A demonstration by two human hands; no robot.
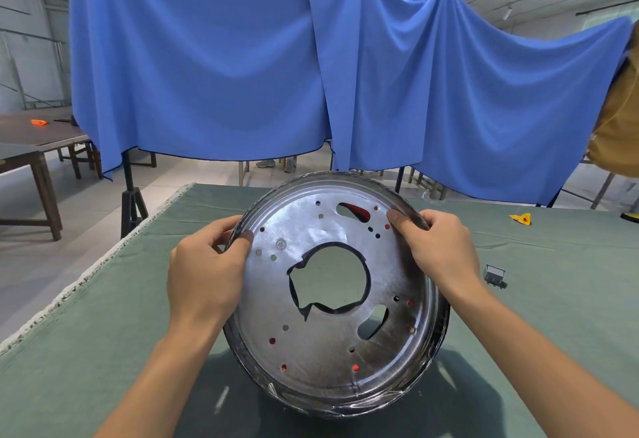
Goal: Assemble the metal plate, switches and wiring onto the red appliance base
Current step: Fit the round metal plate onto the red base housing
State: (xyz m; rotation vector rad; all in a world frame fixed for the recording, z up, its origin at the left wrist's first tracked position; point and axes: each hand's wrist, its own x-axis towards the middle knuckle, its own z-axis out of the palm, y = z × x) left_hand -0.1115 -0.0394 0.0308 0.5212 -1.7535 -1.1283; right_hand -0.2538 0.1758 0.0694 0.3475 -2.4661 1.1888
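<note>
Head view, both hands (207,275) (439,247) gripping metal plate (328,344)

A table covered in green cloth (103,316) carries the work. A small grey metal bracket (495,275) and a yellow plastic piece (520,219) lie on it, well apart.

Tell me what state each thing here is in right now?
Metal plate: tilted, held at its rim, red showing through its holes.
Left hand: grips the plate's left rim.
Right hand: grips the upper right rim.
Small grey part: lying loose on the green table.
</note>
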